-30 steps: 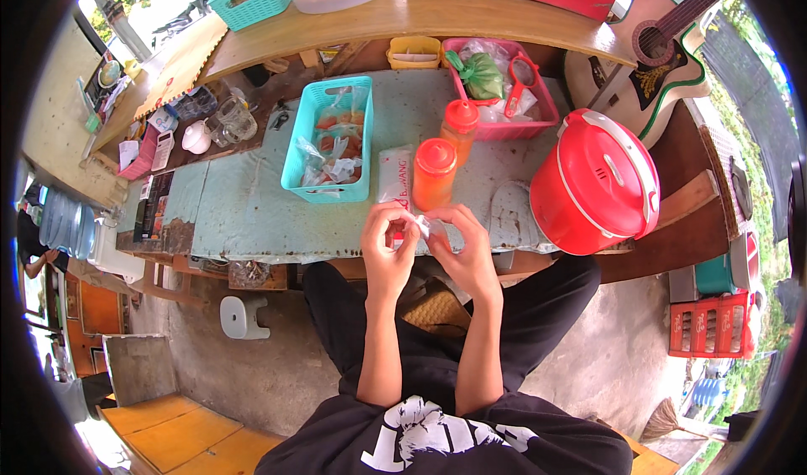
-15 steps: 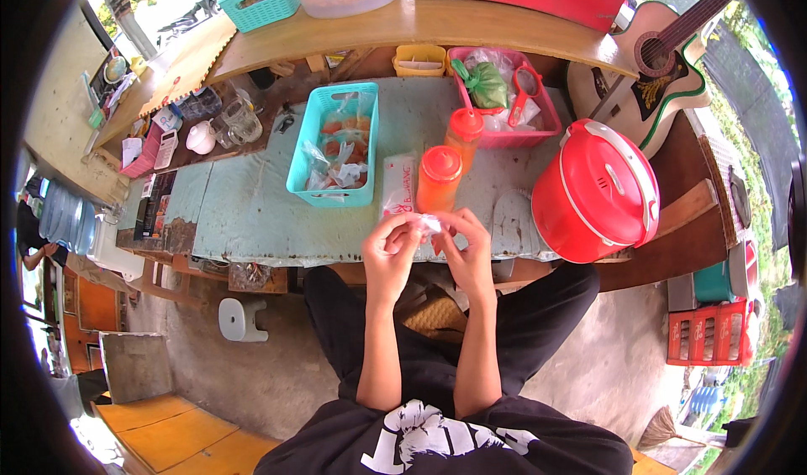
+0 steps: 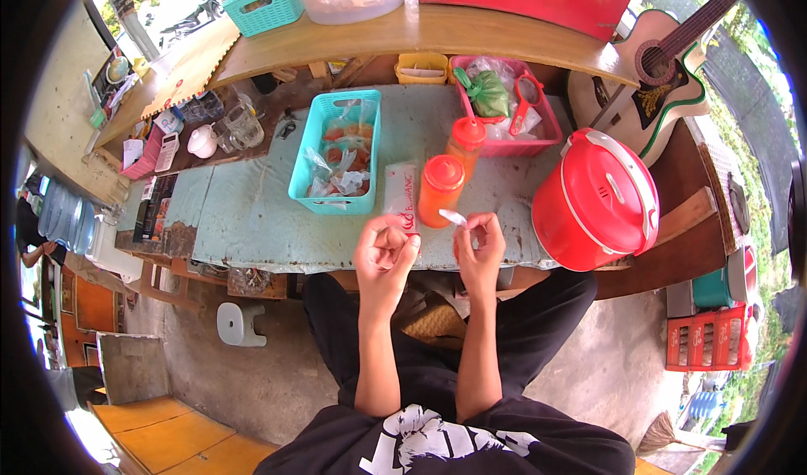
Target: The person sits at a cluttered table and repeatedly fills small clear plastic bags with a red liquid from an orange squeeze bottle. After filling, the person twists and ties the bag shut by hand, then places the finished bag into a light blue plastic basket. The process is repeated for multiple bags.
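My right hand [image 3: 481, 246] is closed, pinching a small plastic bag [image 3: 452, 217] whose whitish, gathered end sticks out toward the left. Apart from it, my left hand [image 3: 385, 252] has curled fingers, with a tiny red bit [image 3: 414, 237] at the thumb tip, too small to make out. Just beyond my hands, a flat clear packet with red print [image 3: 400, 191] lies on the table. Two orange squeeze bottles, a near one [image 3: 442, 191] and a far one [image 3: 466, 143], stand beside it. Further left, a turquoise basket [image 3: 298, 185] holds several small bags with orange-brown contents.
A red lidded tub [image 3: 580, 210] stands at the table's right. Behind the bottles sits a pink basket [image 3: 551, 130] with a green bag and red-handled strainer. A yellow container [image 3: 420, 70], glass mugs [image 3: 244, 126] and a guitar [image 3: 660, 84] are further back. A stool [image 3: 239, 324] stands lower left.
My hands were together at the plastic bag's top and have moved apart. The right hand keeps the bag and shifts right; the left has drawn away to the left. The view has tilted slightly.
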Tool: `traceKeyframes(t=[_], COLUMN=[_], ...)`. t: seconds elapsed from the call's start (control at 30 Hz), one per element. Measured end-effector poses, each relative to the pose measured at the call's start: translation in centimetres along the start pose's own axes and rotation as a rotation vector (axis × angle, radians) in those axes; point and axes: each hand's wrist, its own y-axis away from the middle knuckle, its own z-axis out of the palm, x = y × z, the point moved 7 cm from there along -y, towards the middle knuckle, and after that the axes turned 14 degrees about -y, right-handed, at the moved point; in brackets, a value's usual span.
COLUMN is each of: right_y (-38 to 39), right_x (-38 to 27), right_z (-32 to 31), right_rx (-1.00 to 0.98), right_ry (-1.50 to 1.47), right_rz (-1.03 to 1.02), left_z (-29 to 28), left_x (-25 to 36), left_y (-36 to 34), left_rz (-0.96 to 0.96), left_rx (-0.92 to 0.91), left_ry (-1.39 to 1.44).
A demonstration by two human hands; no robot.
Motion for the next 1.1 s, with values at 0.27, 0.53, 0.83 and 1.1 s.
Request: traceKeyframes(t=[0.27,0.53,0.83,1.1], right_y=[0.4,0.3,0.7,1.2], right_x=[-1.5,-5.0,-5.2,-3.8], right_z=[1.8,3.0,2.4,3.2], right_rx=[-0.169,-0.332,-0.365,-0.377], right_ry=[0.058,0.209,0.241,0.167], right_rz=[0.172,0.032,-0.016,0.102], left_z=[1.1,1.0,0.5,-0.3], left_x=[-0.9,-3.5,-3.8,-2.9], left_y=[-0.6,-0.5,0.0,0.0], left_rz=[0.212,0.098,0.195,0.309], left_rx=[0.033,0.051,0.188,0.297], left_ry=[-0.574,-0.519,-0.676,-0.691])
